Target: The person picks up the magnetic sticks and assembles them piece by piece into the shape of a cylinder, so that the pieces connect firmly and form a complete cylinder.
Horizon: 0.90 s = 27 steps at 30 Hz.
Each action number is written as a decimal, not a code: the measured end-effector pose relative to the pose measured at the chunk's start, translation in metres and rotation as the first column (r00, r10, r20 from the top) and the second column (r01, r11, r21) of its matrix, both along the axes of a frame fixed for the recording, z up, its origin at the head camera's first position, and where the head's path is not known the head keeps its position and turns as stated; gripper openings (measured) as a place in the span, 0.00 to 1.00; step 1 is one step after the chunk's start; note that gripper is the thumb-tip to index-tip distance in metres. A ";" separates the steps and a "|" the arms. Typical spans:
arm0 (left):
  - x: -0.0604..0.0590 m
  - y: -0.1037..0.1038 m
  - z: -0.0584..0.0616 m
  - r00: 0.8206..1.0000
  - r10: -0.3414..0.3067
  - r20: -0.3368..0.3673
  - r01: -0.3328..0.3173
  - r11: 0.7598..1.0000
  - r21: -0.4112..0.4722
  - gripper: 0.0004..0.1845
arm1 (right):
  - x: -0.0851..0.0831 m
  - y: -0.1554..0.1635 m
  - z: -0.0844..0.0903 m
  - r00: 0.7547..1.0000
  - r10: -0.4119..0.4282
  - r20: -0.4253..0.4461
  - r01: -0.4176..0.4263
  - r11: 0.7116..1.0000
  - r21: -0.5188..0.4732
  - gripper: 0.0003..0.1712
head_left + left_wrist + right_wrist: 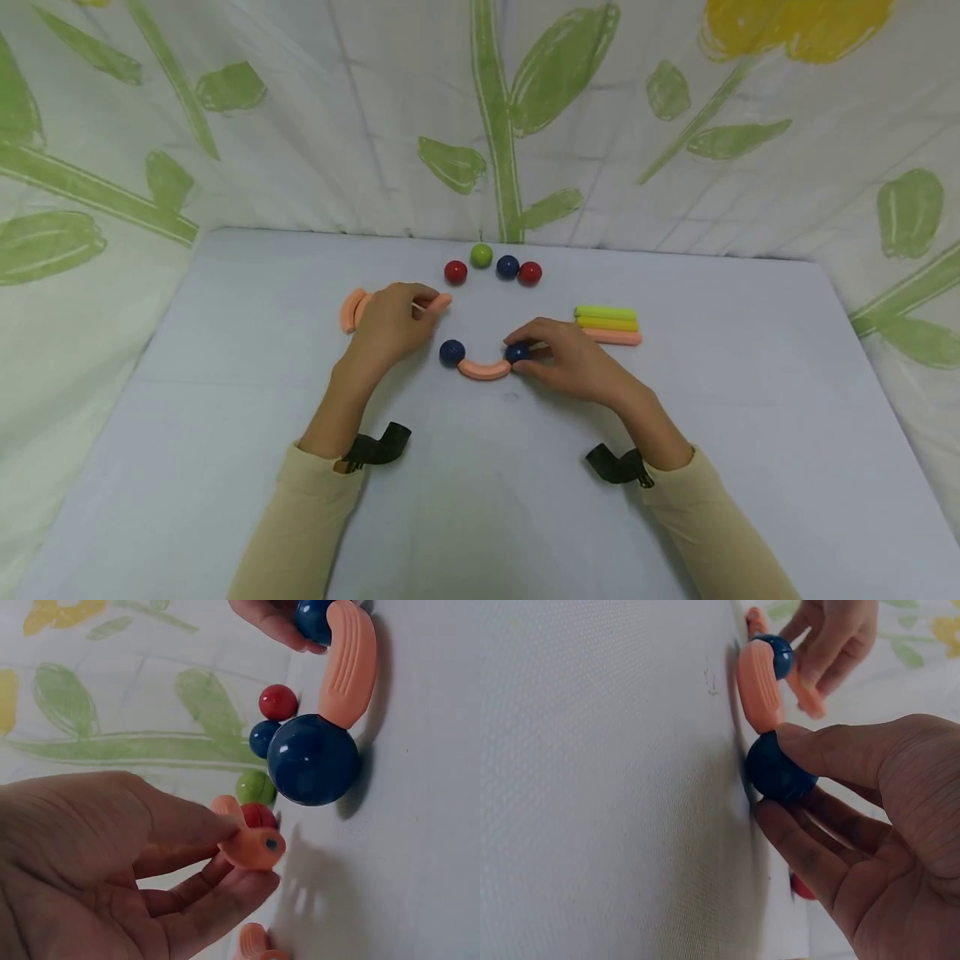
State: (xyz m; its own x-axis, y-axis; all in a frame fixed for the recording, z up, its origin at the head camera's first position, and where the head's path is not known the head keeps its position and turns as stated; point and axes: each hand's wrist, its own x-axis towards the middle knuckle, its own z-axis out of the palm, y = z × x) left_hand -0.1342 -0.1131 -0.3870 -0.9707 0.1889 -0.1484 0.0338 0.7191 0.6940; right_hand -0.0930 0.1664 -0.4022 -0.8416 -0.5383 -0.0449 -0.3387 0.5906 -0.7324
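left hand [393, 321] pinching an orange stick [251, 844], grip tight; dot on its end only visible from left wrist | right hand [573, 358] holding dark blue ball [778, 769] at curved orange piece [483, 369] on tabletop [750, 433] | head view: ball mostly hidden by fingers

Four balls, red [455, 272], green [482, 255], blue [507, 267], red [530, 272], arc at 12 o'clock on the table [225, 417], stacked sticks [607, 324] at 2, curved pieces [351, 310] at 10, before a leaf-print cloth [300, 125].
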 end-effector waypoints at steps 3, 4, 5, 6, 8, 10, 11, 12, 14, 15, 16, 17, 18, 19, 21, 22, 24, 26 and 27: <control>-0.001 -0.002 0.001 0.997 0.002 0.073 -0.005 0.999 0.045 0.23 | 0.000 0.000 0.000 1.000 0.005 0.003 -0.005 1.000 -0.005 0.19; -0.002 -0.002 0.001 0.996 0.004 0.091 -0.009 0.998 0.055 0.23 | 0.000 0.000 0.000 1.000 0.008 0.003 -0.008 1.000 -0.007 0.19; -0.002 -0.003 0.000 0.995 0.005 0.104 -0.012 0.998 0.062 0.23 | 0.000 0.000 0.000 1.000 0.010 0.005 -0.010 1.000 -0.008 0.19; -0.003 -0.003 0.000 0.994 0.008 0.108 -0.015 0.998 0.065 0.24 | 0.000 0.000 0.000 1.000 0.013 0.006 -0.012 1.000 -0.008 0.19; -0.004 -0.003 -0.001 0.994 0.011 0.106 -0.019 0.997 0.073 0.24 | -0.001 0.000 -0.001 1.000 0.017 0.008 -0.017 1.000 -0.009 0.19; -0.005 -0.003 -0.003 0.994 0.012 0.106 -0.021 0.996 0.084 0.25 | -0.001 0.001 -0.001 1.000 0.017 0.008 -0.017 1.000 -0.005 0.19; -0.006 -0.003 -0.003 0.994 0.012 0.111 -0.022 0.996 0.091 0.25 | -0.001 0.001 0.000 1.000 0.014 0.013 -0.014 1.000 -0.004 0.19; -0.007 -0.003 -0.004 0.993 0.011 0.114 -0.022 0.995 0.096 0.25 | -0.001 0.002 -0.001 1.000 0.013 0.013 -0.013 1.000 -0.002 0.19; -0.007 -0.002 -0.005 0.992 0.009 0.124 -0.021 0.995 0.102 0.26 | 0.000 0.002 0.000 1.000 0.008 0.020 -0.008 1.000 0.002 0.19; -0.007 -0.001 -0.005 0.991 0.007 0.132 -0.021 0.994 0.108 0.26 | 0.001 0.002 0.000 1.000 0.005 0.020 -0.005 1.000 0.006 0.19; -0.007 0.000 -0.005 0.991 0.003 0.136 -0.019 0.993 0.115 0.26 | 0.001 0.003 0.000 1.000 0.004 0.019 -0.004 1.000 0.008 0.19; -0.007 0.000 -0.004 0.990 0.000 0.139 -0.016 0.993 0.117 0.26 | 0.001 0.003 0.000 1.000 0.002 0.018 -0.002 1.000 0.009 0.19; -0.007 0.001 -0.004 0.990 -0.005 0.141 -0.012 0.992 0.123 0.26 | 0.001 0.003 0.000 1.000 0.001 0.014 -0.001 1.000 0.010 0.19; -0.008 0.002 -0.004 0.990 -0.011 0.142 -0.007 0.992 0.126 0.26 | 0.001 0.003 0.001 1.000 0.002 0.010 -0.002 1.000 0.008 0.19; -0.009 0.003 -0.003 0.990 -0.022 0.138 0.003 0.990 0.138 0.26 | 0.000 0.003 0.000 1.000 0.005 -0.003 -0.005 1.000 0.002 0.19; -0.010 0.004 -0.003 0.991 -0.028 0.134 0.009 0.990 0.142 0.26 | 0.000 0.003 0.000 1.000 0.006 -0.008 -0.006 1.000 -0.001 0.19; -0.011 0.004 -0.004 0.990 -0.039 0.137 0.018 0.988 0.151 0.26 | -0.001 0.002 0.000 1.000 0.005 -0.011 -0.005 1.000 -0.004 0.19; -0.012 0.005 -0.006 0.988 -0.051 0.148 0.029 0.988 0.151 0.26 | -0.001 0.002 -0.001 1.000 -0.002 -0.011 0.002 1.000 0.005 0.19; -0.012 0.005 -0.007 0.986 -0.057 0.154 0.033 0.988 0.151 0.26 | -0.001 0.001 -0.001 1.000 -0.010 -0.007 0.010 1.000 0.014 0.19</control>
State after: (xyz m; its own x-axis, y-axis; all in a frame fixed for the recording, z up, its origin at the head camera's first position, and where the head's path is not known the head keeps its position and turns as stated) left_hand -0.1465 -0.1079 -0.3938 -0.9274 0.2631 -0.2659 -0.0544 0.6086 0.7916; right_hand -0.0935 0.1677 -0.4032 -0.8471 -0.5294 -0.0466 -0.3379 0.6041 -0.7218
